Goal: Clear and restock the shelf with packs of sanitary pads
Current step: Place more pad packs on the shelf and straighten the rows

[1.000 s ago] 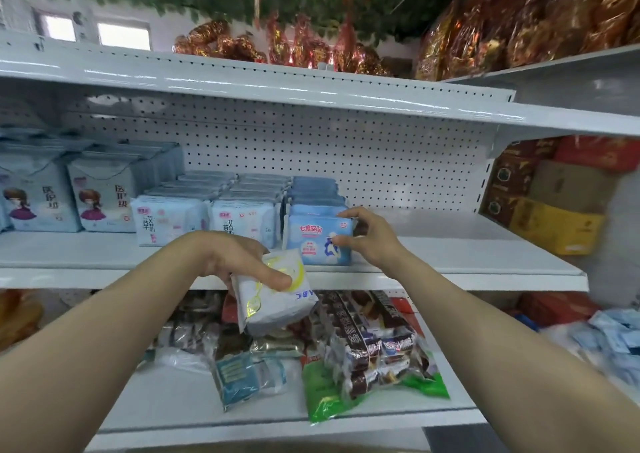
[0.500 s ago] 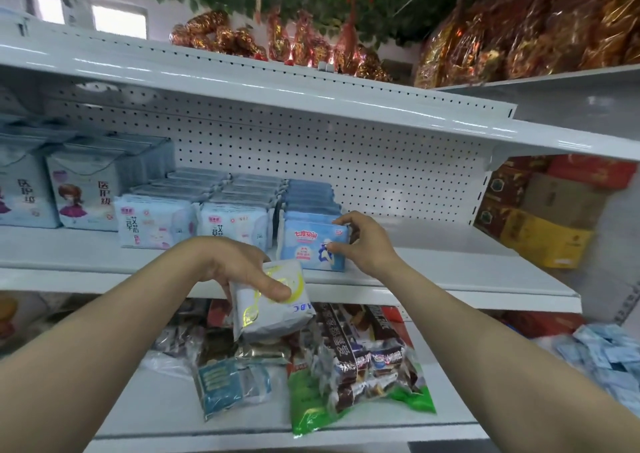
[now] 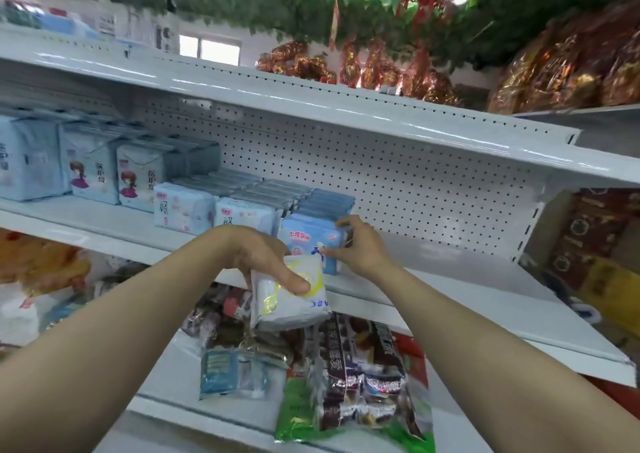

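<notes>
The white pack (image 3: 277,308) reads "ABC" upside down; the blue pack (image 3: 304,236) shows red "七度空间".

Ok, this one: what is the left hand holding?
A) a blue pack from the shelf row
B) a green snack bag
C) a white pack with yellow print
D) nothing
C: the left hand grips the white pack in front of the shelf edge. It is the right hand that holds the blue pack on the shelf.
</notes>
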The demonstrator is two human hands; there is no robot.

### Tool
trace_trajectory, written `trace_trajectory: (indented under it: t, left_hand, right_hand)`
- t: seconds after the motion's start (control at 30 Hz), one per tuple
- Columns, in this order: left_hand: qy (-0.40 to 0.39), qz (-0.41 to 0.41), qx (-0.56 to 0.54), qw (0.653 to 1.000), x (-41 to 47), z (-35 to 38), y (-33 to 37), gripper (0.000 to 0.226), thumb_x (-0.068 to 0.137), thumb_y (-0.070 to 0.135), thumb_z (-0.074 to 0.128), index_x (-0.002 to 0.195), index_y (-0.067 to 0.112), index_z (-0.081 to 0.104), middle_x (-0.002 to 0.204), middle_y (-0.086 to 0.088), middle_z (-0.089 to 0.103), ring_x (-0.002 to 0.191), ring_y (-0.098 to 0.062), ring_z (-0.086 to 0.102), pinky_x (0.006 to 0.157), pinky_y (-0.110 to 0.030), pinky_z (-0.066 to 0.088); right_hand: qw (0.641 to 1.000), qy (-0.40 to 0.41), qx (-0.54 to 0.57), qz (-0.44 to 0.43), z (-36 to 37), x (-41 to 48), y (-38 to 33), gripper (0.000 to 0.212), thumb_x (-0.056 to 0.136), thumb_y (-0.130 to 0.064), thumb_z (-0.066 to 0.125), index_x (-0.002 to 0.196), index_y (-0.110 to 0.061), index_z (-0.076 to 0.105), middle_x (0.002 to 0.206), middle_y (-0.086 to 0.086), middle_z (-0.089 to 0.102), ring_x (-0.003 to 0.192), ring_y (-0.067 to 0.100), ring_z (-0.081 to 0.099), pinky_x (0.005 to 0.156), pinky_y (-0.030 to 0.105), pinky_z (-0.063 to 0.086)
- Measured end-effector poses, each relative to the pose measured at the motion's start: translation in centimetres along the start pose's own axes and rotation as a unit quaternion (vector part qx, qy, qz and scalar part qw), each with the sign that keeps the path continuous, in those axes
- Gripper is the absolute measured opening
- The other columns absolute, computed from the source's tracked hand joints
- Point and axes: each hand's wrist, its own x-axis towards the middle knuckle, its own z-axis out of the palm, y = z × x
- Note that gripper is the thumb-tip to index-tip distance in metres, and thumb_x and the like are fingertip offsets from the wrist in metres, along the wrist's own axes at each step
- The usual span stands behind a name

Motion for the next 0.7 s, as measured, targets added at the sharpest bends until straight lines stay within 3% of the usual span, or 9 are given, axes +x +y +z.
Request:
trace_trajectory:
  t: [0.07,0.17,0.3,0.43,0.5,0.57,0.63,0.7]
  left_hand:
    - [0.002,0.005,0.006,1.0,-0.1,0.6,1.0,0.077,0.06,0.053,0.082,0.126,0.021,0.058,0.106,0.007,0.071,0.093,-0.01,0.066,0.087,-0.032,0.053]
    - [0.009,0.013,0.01,1.0,0.2,1.4,2.6,0.058,0.074,0.043,0.08,0.123,0.018,0.06,0.107,0.003,0.074,0.096,-0.016,0.071,0.078,-0.027,0.053]
    - [0.031,0.025,0.017,0.999,1.3,2.1,5.2,0.051,0.08,0.034,0.081,0.122,0.017,0.058,0.118,-0.006,0.071,0.11,-0.024,0.068,0.084,-0.029,0.055]
    - [0.014,0.054,0.014,0.998,2.9,2.6,8.5,0.041,0.08,0.024,0.082,0.113,0.018,0.059,0.103,0.0,0.075,0.1,-0.019,0.071,0.088,-0.031,0.056]
    - [0.013,0.065,0.018,0.998,3.6,2.8,10.3,0.045,0.079,0.022,0.082,0.117,0.018,0.057,0.104,0.003,0.073,0.099,-0.016,0.07,0.082,-0.027,0.054]
    - [0.014,0.073,0.03,0.997,4.3,3.0,11.9,0.045,0.08,0.022,0.082,0.117,0.018,0.056,0.108,0.002,0.071,0.1,-0.014,0.067,0.081,-0.025,0.052]
    - [0.007,0.091,0.031,0.995,5.0,3.1,13.5,0.039,0.081,0.019,0.081,0.112,0.021,0.058,0.108,0.002,0.071,0.105,-0.017,0.067,0.093,-0.032,0.051]
    - [0.007,0.099,0.036,0.994,5.7,2.9,15.0,0.045,0.079,0.018,0.082,0.116,0.022,0.057,0.109,0.003,0.071,0.107,-0.019,0.066,0.094,-0.033,0.05]
  right_hand:
    - [1.0,-0.006,0.015,0.004,-1.6,-0.4,0.0,0.064,0.076,-0.038,0.087,0.127,-0.022,0.053,0.107,0.0,0.056,0.091,0.017,0.057,0.071,0.027,0.041]
    - [0.999,-0.023,0.024,0.008,-4.5,-1.4,0.3,0.055,0.078,-0.039,0.085,0.122,-0.02,0.059,0.104,-0.002,0.059,0.093,0.017,0.059,0.078,0.028,0.046]
    - [0.994,-0.091,0.055,0.01,-9.0,-3.2,0.7,0.04,0.08,-0.035,0.085,0.111,-0.016,0.071,0.108,0.003,0.07,0.1,0.015,0.064,0.091,0.028,0.05]
    - [0.982,-0.154,0.107,0.016,-13.7,-4.9,0.9,0.035,0.083,-0.031,0.081,0.113,-0.015,0.072,0.112,-0.002,0.074,0.099,0.007,0.066,0.08,0.014,0.048]
    - [0.98,-0.172,0.1,0.024,-15.6,-5.6,1.2,0.037,0.084,-0.035,0.08,0.117,-0.019,0.071,0.114,-0.006,0.073,0.099,0.0,0.064,0.082,0.014,0.047]
    - [0.977,-0.193,0.082,0.033,-17.0,-6.1,2.0,0.046,0.081,-0.041,0.08,0.122,-0.023,0.068,0.117,-0.008,0.071,0.108,0.001,0.063,0.096,0.019,0.046]
    - [0.974,-0.216,0.056,0.048,-18.2,-6.4,2.8,0.056,0.078,-0.046,0.082,0.127,-0.024,0.065,0.12,-0.009,0.069,0.116,0.004,0.061,0.106,0.025,0.042]
    - [0.971,-0.227,0.032,0.064,-19.1,-6.6,3.4,0.059,0.078,-0.046,0.082,0.129,-0.026,0.062,0.12,-0.009,0.068,0.116,0.005,0.06,0.109,0.027,0.04]
